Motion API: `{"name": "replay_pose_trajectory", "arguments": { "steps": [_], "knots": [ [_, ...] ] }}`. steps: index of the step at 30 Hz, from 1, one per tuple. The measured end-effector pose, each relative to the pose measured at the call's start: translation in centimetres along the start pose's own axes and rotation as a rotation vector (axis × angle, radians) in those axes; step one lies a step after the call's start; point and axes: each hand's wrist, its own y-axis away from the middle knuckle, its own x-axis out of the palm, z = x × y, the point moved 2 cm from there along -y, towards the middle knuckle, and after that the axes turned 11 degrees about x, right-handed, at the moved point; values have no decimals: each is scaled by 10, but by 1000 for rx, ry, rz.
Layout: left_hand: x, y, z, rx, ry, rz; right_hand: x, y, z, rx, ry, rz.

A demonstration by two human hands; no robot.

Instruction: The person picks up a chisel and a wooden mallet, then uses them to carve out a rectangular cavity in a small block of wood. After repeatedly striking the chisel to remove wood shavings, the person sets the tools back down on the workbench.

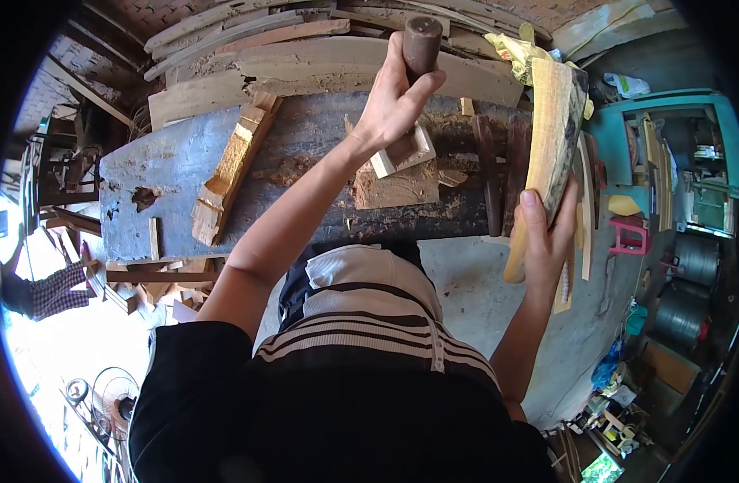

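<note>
In the upper middle of the head view, my left hand (397, 101) is closed around a dark brown cylinder (422, 47), whose round end points up. Below that hand, a pale wooden block (420, 146) with a hollowed face rests on a flat wood piece (397, 187) on the workbench (305, 137). On the right, my right hand (546, 233) grips a long yellowish wood piece (550, 113) with a dark, rough edge, held raised and nearly upright. Its thumb lies on the near face; the other fingers are mostly hidden behind.
A notched timber (234, 169) lies across the bench's left side. Dark wood strips (488, 173) lie near its right end. Boards (305, 68) are stacked behind. At right are a pink stool (629, 237) and a teal cabinet frame (732, 137); a fan (115, 394) stands lower left.
</note>
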Motion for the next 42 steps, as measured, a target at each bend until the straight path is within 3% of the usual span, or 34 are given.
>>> {"name": "replay_pose_trajectory", "arguments": {
  "steps": [6, 8, 10, 14, 16, 18, 21, 23, 27, 29, 33, 36, 37, 38, 40, 42],
  "knots": [
    [6, 17, -12, 46, -146, 42, -8, 12, -42, 73, -46, -61],
    [8, 20, -16, 8, -70, -19, -17, 20, -91, 239, -55, 22],
    [6, 21, -18, 42, -133, -50, -21, 39, -132, 615, -132, 179],
    [3, 28, -7, -18, -57, -119, 0, 115, -241, 872, -267, 198],
    [2, 28, -3, 31, 10, -119, 12, 159, -271, 1044, -92, 254],
    [-2, 25, 5, 31, 0, -111, 30, 199, -295, 1003, -149, 271],
    [-1, 23, 8, 23, 161, -174, 41, 205, -276, 986, -171, 161],
    [-1, 21, 12, -2, 67, -146, 39, 213, -287, 1056, -286, 40],
    [2, 18, 9, 55, -91, -82, 43, 224, -307, 1138, -222, 2],
    [2, 20, 9, 26, -47, -90, 46, 231, -303, 1062, -390, -65],
    [3, 15, 10, 30, 53, -87, 24, 226, -236, 1187, -270, -221],
    [1, 12, 6, 31, -3, -40, -13, 235, -239, 853, -48, -501],
    [2, 8, 5, 43, -34, -34, -32, 237, -236, 828, 0, -579],
    [4, 9, 9, 70, -10, -42, -41, 221, -191, 849, 12, -693],
    [7, 7, 1, 105, -3, -10, -76, 214, -168, 567, 3, -887],
    [9, 11, -5, 68, 32, 8, -105, 199, -117, 539, 108, -940]
  ]
}}
